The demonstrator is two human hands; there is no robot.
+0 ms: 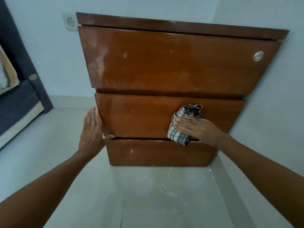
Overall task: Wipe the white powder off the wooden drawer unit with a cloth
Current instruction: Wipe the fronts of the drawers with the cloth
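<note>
The wooden drawer unit (164,66) stands against the wall with three brown drawer fronts. White powder (98,63) hazes the left side and lower edge of the top drawer, with small specks on the bottom drawer. My right hand (195,129) presses a grey checked cloth (182,125) flat on the right part of the middle drawer front, at its lower edge. My left hand (91,129) lies flat with fingers straight against the unit's left side, thumb at the gap under the middle drawer.
A wall socket (70,22) sits beside the unit's top left corner. A round metal lock (258,55) is on the top drawer's right. White powder (164,186) dusts the pale floor before the unit. A dark sofa (14,109) stands at far left.
</note>
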